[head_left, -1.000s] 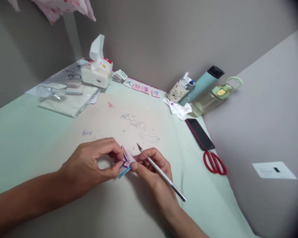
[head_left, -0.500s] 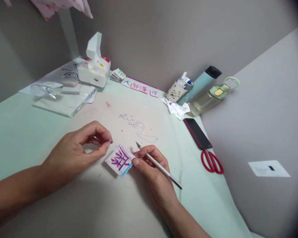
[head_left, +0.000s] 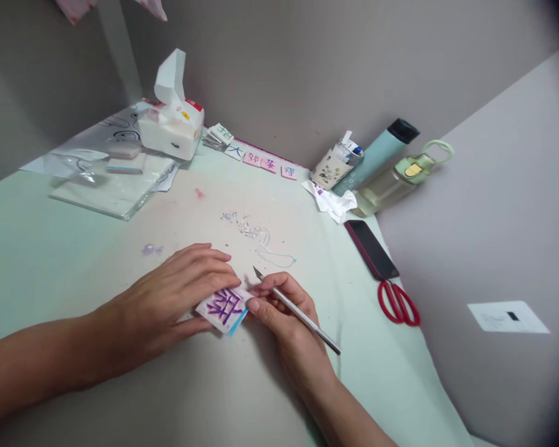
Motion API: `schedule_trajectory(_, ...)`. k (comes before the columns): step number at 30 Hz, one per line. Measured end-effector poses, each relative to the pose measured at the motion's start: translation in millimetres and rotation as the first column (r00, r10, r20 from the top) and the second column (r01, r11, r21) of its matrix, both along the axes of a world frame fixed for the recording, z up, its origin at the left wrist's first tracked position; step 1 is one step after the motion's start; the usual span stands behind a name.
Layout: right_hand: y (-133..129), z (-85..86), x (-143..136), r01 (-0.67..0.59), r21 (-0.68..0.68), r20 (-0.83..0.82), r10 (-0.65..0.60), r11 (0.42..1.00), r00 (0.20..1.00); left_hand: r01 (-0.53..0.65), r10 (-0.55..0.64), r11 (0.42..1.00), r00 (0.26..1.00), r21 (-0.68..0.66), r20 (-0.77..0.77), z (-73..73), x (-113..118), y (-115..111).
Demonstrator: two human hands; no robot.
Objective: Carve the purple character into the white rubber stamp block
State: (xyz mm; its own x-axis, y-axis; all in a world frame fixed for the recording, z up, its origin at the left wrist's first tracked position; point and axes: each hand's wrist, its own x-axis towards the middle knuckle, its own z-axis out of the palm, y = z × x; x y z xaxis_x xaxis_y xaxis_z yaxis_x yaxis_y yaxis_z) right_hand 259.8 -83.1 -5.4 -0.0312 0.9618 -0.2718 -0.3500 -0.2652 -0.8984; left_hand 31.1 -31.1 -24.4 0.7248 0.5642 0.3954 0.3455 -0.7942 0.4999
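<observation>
My left hand (head_left: 186, 292) holds the left side of a small square rubber stamp (head_left: 227, 308), fingers over its upper edge and thumb below. The stamp has a purple character on its pale face and a blue layer along its lower right edge. My right hand (head_left: 291, 323) pinches the stamp's right corner between thumb and fingers. The same hand also carries a silver craft knife (head_left: 307, 321), its blade pointing up and left, away from the stamp's face. Beyond the hands lie thin pale and bluish shavings (head_left: 254, 230) on the tabletop.
At the back stand a tissue pack (head_left: 170, 133), a pen cup (head_left: 333, 167), a blue flask (head_left: 377, 155) and a green bottle (head_left: 391, 180). Several character tiles (head_left: 261, 161) line the back edge. A phone (head_left: 371, 248) and red-handled scissors (head_left: 398, 304) lie at right.
My left hand has moved right, from a pinch beside the stamp to a hold on its left side. The right hand, with the knife, has stayed nearly still.
</observation>
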Motion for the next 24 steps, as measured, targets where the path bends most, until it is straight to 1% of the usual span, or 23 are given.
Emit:
schedule_trajectory(2,0.0,0.2,1.2,-0.03,0.007,0.028,0.029,1.0,0.999,-0.011,0.011,1.0,1.0,0.008,-0.008,-1.1,-1.5,1.9)
schedule_trajectory(4,0.3,0.8,4.5,-0.035,0.038,0.092,0.032,0.999,0.995,-0.035,0.035,0.999,0.999,-0.013,-0.026,-0.2,-3.8,3.2)
schedule_trajectory(5,0.6,1.2,7.0,-0.025,0.059,0.138,0.017,0.998,0.99,-0.04,0.039,0.999,0.998,-0.032,-0.041,0.8,-4.9,3.3)
schedule_trajectory(9,2.0,4.0,18.7,0.091,0.14,0.328,-0.133,0.986,0.935,-0.026,0.017,0.993,0.997,-0.119,-0.074,4.0,-7.1,-1.3)
schedule_trajectory(11,1.8,5.6,22.3,0.09,0.155,0.366,-0.142,0.984,0.92,-0.043,0.03,0.987,0.996,-0.154,-0.087,3.0,-6.8,-4.4)
schedule_trajectory(13,0.8,6.1,22.9,0.043,0.123,0.358,-0.085,0.991,0.93,-0.094,0.077,0.981,0.991,-0.172,-0.106,-0.3,-6.0,-6.6)
schedule_trajectory(16,-0.8,4.7,20.4,-0.011,0.056,0.332,-0.008,0.998,0.943,-0.189,0.171,0.968,0.978,-0.163,-0.119,-6.5,-4.4,-7.4)
schedule_trajectory(18,-1.1,3.2,18.8,-0.065,0.046,0.35,0.045,0.997,0.936,-0.216,0.199,0.963,0.973,-0.164,-0.116,-9.0,-3.7,-6.8)
schedule_trajectory(21,-0.8,2.9,17.4,-0.167,0.056,0.425,0.128,0.984,0.896,-0.188,0.167,0.965,0.978,-0.181,-0.125,-9.6,-4.2,-5.4)
schedule_trajectory(24,-0.5,4.9,14.9,-0.242,0.065,0.475,0.183,0.968,0.861,-0.149,0.124,0.967,0.984,-0.209,-0.128,-9.0,-5.8,-4.7)
